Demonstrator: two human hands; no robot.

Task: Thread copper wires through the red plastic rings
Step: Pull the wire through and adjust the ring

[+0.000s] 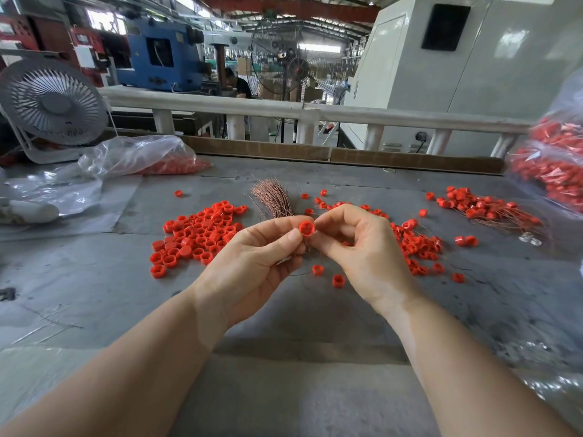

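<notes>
My left hand (252, 263) pinches a red plastic ring (306, 228) between thumb and forefinger above the table's middle. My right hand (356, 244) meets the ring from the right with curled fingers pinched at its rim; any wire in them is too thin to see. A bundle of copper wires (273, 197) fans up behind my left hand, its lower end hidden by that hand. A pile of loose red rings (198, 234) lies to the left. More rings (416, 244) lie to the right, and rings with wires through them (485, 211) lie at the far right.
A grey table (299, 342) carries the work. A clear bag with red rings (148, 160) lies at back left beside a white desk fan (53, 105). Another bag of red rings (555, 171) stands at the right edge. A white rail (315, 113) runs behind.
</notes>
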